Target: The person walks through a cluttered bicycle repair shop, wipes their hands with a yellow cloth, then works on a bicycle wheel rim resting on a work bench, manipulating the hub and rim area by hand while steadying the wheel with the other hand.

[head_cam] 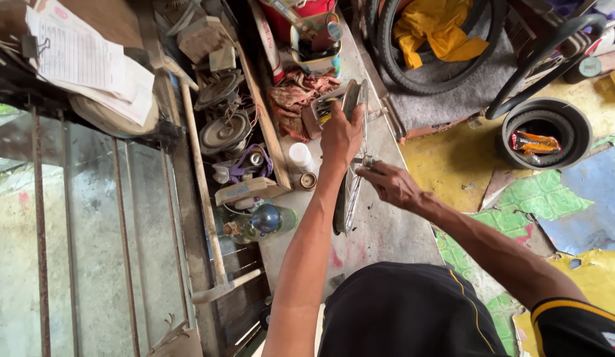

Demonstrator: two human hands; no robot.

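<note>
Wheel (350, 192) stands upright between both hands, left (340, 135) gripping rim, right (390, 185) at hub.

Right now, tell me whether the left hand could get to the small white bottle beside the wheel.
Probably yes. The left hand grips the top of the upright wheel, and the small white bottle stands just to its left on the bench with nothing between them; it would have to let go first.

One camera worn on my head, looking steeply down over my chest, close enough that my forearms fill the lower middle, my left hand (340, 135) and right hand (392, 185) centred, workbench (380, 231) running up the frame, floor to the right.
</note>
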